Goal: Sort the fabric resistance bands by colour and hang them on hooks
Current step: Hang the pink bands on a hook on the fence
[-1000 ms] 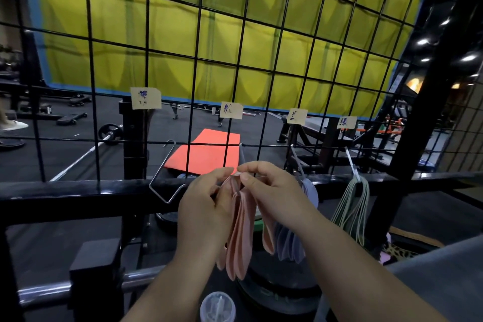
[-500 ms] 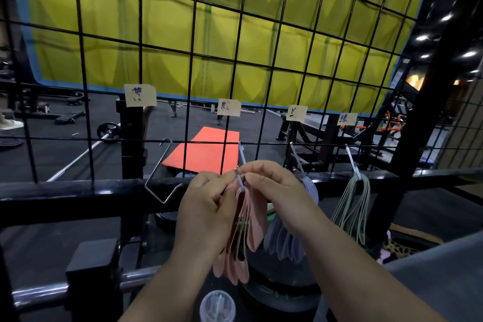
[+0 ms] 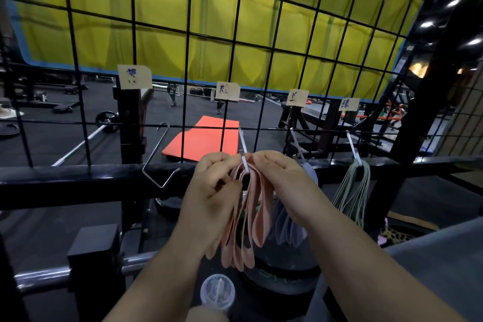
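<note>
- Pink bands (image 3: 247, 219), pinched by left hand (image 3: 212, 191) and right hand (image 3: 283, 180) fingers, sit at the hook (image 3: 243, 155).
- Push every loop past the tip before letting go.

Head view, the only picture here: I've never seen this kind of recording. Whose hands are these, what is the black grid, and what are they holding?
There is no machine here. A person wears a camera on the head, looking forward and down, so both forearms are their own. The left hand and right hand pinch the tops of a bunch of pink bands at a metal hook on a black wire grid. Paper labels sit above the hooks. To the right hang lilac bands and green bands. The leftmost hook is bare.
</note>
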The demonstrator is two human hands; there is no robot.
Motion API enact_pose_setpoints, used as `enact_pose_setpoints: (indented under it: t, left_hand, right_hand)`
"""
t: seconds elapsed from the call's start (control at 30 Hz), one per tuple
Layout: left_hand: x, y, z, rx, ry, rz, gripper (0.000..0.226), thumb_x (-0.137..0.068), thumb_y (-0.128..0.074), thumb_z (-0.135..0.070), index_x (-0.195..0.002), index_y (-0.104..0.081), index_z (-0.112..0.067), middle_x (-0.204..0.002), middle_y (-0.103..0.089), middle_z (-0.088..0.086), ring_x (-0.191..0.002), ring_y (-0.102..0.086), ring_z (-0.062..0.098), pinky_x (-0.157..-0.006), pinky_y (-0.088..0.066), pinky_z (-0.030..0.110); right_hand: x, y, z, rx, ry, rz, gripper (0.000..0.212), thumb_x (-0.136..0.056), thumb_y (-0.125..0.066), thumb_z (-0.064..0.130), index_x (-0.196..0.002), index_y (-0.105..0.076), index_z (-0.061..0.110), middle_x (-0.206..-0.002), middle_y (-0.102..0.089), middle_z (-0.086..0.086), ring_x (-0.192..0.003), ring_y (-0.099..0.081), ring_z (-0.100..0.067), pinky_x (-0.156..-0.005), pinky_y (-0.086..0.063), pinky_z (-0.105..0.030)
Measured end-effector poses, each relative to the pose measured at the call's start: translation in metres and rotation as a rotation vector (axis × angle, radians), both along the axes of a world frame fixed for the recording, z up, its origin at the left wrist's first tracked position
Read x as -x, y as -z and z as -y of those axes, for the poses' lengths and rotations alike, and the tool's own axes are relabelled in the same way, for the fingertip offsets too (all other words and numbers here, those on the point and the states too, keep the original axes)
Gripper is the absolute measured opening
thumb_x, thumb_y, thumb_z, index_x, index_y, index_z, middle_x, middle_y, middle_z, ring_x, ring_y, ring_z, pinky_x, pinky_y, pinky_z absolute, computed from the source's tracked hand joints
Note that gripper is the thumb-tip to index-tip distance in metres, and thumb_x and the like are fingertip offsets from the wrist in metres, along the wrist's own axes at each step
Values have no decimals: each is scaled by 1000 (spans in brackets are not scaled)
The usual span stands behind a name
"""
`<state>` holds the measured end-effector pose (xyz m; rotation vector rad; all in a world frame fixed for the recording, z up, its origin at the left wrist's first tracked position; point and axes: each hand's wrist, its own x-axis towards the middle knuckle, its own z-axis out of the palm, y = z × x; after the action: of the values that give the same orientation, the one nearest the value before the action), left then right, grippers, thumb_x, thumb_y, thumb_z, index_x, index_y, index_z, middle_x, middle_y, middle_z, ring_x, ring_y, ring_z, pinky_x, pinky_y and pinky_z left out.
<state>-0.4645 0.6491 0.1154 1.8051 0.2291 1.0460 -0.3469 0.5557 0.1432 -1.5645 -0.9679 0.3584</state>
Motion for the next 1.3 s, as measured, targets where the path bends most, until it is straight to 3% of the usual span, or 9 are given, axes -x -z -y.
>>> enact_pose_setpoints:
  t: [0.07, 0.27, 0.47, 0.7, 0.87, 0.97, 1.1, 1.2, 1.3]
  left_hand:
    - [-1, 1, 0, -7, 2, -20, 37, -89, -54, 1, -118, -68, -18, -111, -51, -10, -87, -53, -2, -75, -39, 3]
    - [-4, 6, -4, -7, 17, -3, 30, -94, -58, -14, -121, -67, -25, -122, -52, -16, -107, -51, -10, -83, -37, 1]
    - [-6, 7, -5, 14, 38, 38, 36, -90, -59, -7, -117, -69, -28, -122, -58, -14, -114, -51, -7, -85, -36, 1]
    - [-4, 7, -5, 78, 76, 37, 40, -89, -59, -3, -112, -70, -34, -109, -67, -15, -96, -62, 4, -81, -48, 15]
    - [-4, 8, -5, 89, 65, 39, 39, -88, -61, -2, -113, -70, -31, -109, -67, -14, -90, -64, 15, -77, -51, 18]
    - [-5, 6, -5, 60, 71, 46, 39, -88, -61, 1, -110, -71, -29, -111, -67, -12, -90, -64, 7, -77, -51, 17]
    - [-5, 3, -4, 79, 89, 56, 40, -87, -62, 1, -113, -70, -28, -114, -65, -11, -90, -63, -1, -76, -48, 10]
    - [-5, 3, -4, 100, 99, 57, 39, -88, -61, 0, -114, -69, -28, -114, -65, -12, -90, -63, -2, -75, -46, 7]
    - [-4, 3, -4, 126, 112, 60, 39, -88, -61, -2, -114, -70, -29, -113, -67, -11, -94, -64, -1, -75, -46, 7]
  right_hand:
    - [-1, 1, 0, 23, 75, 25, 22, -99, -51, 31, -102, -72, 23, -99, -73, 1, -97, -67, -16, -89, -53, -33]
    - [-1, 6, -2, 55, 196, 125, 16, -97, -55, 26, -93, -71, 27, -94, -72, 7, -92, -66, -12, -87, -53, -33]
    - [-6, 3, -4, 36, 196, 110, 17, -96, -56, 15, -88, -71, 19, -88, -73, 0, -85, -69, -18, -77, -57, -28]
    - [-10, 6, -11, 21, 205, 10, 18, -96, -54, 9, -88, -66, 21, -91, -71, -9, -83, -65, -25, -71, -54, -31]
    - [-8, 5, -13, -42, 193, -244, 17, -97, -53, 7, -91, -61, 20, -91, -66, -10, -76, -60, -18, -66, -47, -29]
    - [-5, 3, -13, -81, 190, -306, 16, -98, -51, 5, -95, -58, 19, -87, -65, -7, -69, -61, -15, -61, -49, -26]
    - [-3, 1, -14, -48, 201, -278, 16, -99, -51, 8, -96, -55, 23, -98, -64, -11, -71, -59, -15, -59, -46, -25]
    - [-4, 2, -14, 0, 198, -210, 17, -99, -50, 8, -95, -55, 24, -93, -64, -8, -70, -59, -13, -60, -46, -24]
    - [-4, 10, -14, 62, 180, -73, 15, -98, -52, 14, -93, -58, 26, -85, -69, -9, -73, -61, -17, -73, -55, -40]
